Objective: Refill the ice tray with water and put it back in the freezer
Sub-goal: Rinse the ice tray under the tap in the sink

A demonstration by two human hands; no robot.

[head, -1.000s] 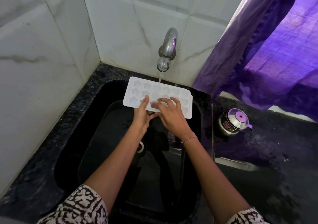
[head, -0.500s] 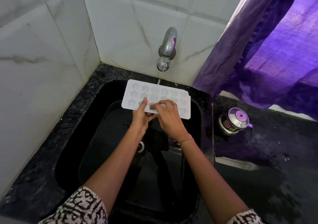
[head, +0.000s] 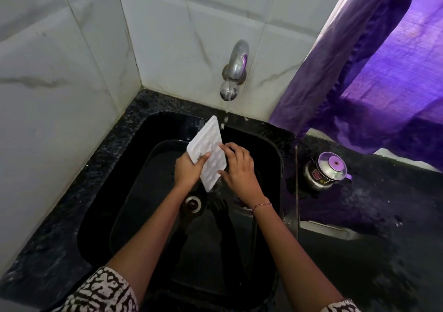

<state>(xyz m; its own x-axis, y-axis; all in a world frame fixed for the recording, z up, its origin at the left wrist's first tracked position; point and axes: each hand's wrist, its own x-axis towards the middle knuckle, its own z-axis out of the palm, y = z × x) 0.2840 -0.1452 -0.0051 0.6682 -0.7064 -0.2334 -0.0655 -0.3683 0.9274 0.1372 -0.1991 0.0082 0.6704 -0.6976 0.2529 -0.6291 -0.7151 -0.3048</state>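
Over the black rectangular sink (head: pixel 143 148), set in a speckled black stone counter (head: pixel 72 215) below white marble-veined wall tiles (head: pixel 60 84), the left hand (head: pixel 188 171) grips the white plastic ice tray (head: pixel 211 148), thumb across its moulded face. The tray is tipped steeply on end, its low corner near the round metal drain (head: pixel 193 202); whether water sits in the moulds is hard to tell. The right hand (head: pixel 239 170) clasps the tray's right edge between fingertips and thumb. Thin water falls from the chrome wall tap (head: pixel 236 69) just past the tray's top corner. Further right, a small lidded steel pot (head: pixel 326 170) stands on the counter beneath a purple curtain (head: pixel 371 72).
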